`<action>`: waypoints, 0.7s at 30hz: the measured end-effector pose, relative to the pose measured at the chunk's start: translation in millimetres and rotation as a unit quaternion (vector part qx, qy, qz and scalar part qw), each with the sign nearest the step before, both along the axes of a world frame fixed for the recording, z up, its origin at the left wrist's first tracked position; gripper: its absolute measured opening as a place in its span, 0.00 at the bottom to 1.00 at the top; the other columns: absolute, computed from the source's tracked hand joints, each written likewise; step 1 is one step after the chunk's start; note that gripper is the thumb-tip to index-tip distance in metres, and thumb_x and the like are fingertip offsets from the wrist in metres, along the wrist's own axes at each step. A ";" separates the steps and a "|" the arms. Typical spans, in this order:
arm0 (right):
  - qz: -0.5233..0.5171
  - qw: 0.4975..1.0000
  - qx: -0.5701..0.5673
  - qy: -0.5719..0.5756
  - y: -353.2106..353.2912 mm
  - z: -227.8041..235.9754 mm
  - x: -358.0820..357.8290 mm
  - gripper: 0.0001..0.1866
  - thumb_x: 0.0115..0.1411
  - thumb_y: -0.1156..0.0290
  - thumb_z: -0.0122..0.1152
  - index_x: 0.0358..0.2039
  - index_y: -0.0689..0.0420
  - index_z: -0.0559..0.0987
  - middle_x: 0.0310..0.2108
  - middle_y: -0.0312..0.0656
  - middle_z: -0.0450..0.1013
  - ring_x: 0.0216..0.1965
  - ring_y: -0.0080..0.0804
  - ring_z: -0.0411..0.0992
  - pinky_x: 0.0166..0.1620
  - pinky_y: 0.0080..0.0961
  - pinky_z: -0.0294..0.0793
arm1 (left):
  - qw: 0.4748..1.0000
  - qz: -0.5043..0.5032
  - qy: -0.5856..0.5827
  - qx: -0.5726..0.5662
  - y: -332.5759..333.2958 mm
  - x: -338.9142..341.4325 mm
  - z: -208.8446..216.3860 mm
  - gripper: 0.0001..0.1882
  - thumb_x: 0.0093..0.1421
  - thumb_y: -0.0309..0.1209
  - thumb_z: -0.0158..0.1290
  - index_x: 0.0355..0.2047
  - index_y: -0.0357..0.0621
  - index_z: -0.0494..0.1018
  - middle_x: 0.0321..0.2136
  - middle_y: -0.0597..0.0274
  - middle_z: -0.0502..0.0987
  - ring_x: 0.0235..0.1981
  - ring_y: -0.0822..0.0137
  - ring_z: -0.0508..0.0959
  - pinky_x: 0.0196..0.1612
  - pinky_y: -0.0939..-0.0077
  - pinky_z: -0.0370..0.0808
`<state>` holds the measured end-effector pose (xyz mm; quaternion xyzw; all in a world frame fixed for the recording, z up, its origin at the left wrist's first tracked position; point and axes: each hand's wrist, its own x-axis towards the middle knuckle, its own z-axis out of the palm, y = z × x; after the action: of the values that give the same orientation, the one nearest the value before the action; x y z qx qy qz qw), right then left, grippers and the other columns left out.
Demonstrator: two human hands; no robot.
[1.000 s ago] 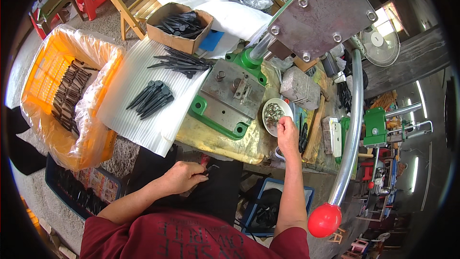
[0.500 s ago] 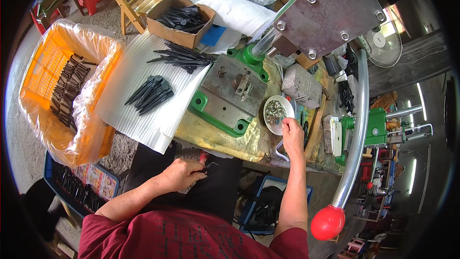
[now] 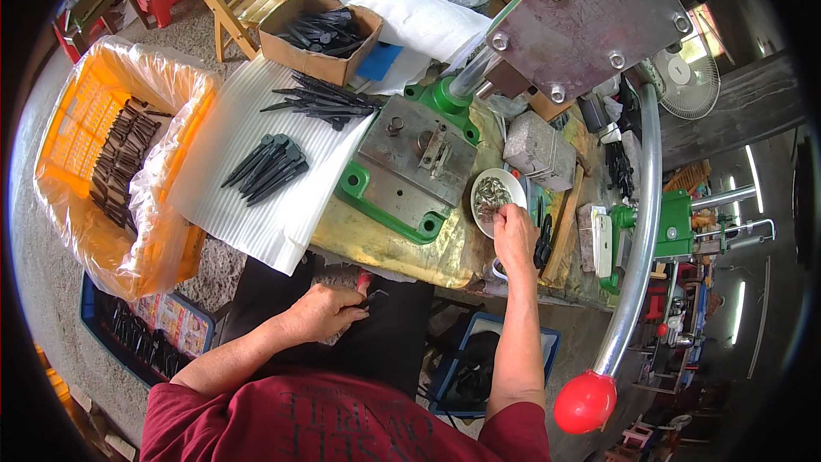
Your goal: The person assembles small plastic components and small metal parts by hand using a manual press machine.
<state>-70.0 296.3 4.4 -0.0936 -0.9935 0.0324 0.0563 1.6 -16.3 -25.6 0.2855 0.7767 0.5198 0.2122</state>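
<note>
Over my lap, my left hand (image 3: 323, 310) is closed, and a small dark piece (image 3: 375, 296) sticks out past its fingertips. Something red (image 3: 364, 281) shows just above those fingers; its kind is unclear. My right hand (image 3: 516, 244) reaches to a white bowl (image 3: 476, 195) of small shiny metal parts (image 3: 491, 192). Its fingers are drawn together and dip over the near right rim into the parts; whatever they pinch is hidden. Left of the bowl stands a green press base with a steel plate (image 3: 402, 162) and a small metal fixture (image 3: 438, 152).
Black spike-like pieces (image 3: 267, 169) lie on white foam sheet (image 3: 231, 214); more fill a cardboard box (image 3: 363, 30). A lined orange crate (image 3: 64, 141) stands left. The press's steel head plate (image 3: 590, 21) overhangs the bench, and its red-knobbed lever (image 3: 637, 291) curves down at right.
My right hand has moved slightly up and left, from the bowl's rim further into the metal parts. My left hand has stayed in place.
</note>
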 end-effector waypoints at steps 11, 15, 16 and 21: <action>0.050 0.999 -0.005 -0.016 2.7 1.1 0.4 0.05 0.51 0.74 0.48 0.29 0.61 0.68 0.28 0.48 0.69 0.34 0.47 0.68 0.37 0.45 0.60 | 1.000 0.002 0.003 0.008 -0.3 1.0 -2.1 0.10 0.48 0.31 0.54 0.27 0.36 0.69 0.23 0.51 0.72 0.29 0.52 0.73 0.31 0.65 0.69; 0.054 0.986 -0.135 0.084 3.1 1.6 5.2 0.05 0.51 0.77 0.49 0.29 0.62 0.66 0.26 0.51 0.69 0.30 0.51 0.68 0.33 0.41 0.64 | 1.000 -0.002 -0.007 -0.004 -1.2 0.3 0.4 0.10 0.48 0.31 0.54 0.26 0.35 0.70 0.23 0.50 0.72 0.28 0.52 0.73 0.30 0.66 0.70; 0.061 0.986 -0.122 0.097 5.1 0.9 6.3 0.05 0.51 0.78 0.49 0.30 0.63 0.67 0.26 0.50 0.70 0.29 0.48 0.69 0.32 0.37 0.67 | 1.000 -0.003 -0.006 -0.004 -1.2 0.6 0.3 0.10 0.48 0.31 0.54 0.26 0.35 0.70 0.23 0.50 0.72 0.28 0.52 0.73 0.30 0.66 0.70; 0.007 0.942 -0.322 0.089 8.0 4.1 9.2 0.05 0.52 0.78 0.49 0.31 0.62 0.69 0.26 0.46 0.71 0.28 0.36 0.70 0.32 0.28 0.68 | 1.000 0.009 -0.006 0.007 -0.3 -0.3 4.3 0.10 0.48 0.31 0.54 0.26 0.36 0.70 0.21 0.51 0.72 0.25 0.51 0.72 0.28 0.67 0.69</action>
<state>-60.8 304.3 8.6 -0.0969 -0.9216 0.3593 0.1108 1.2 -16.7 -21.3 0.2767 0.7742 0.5291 0.2101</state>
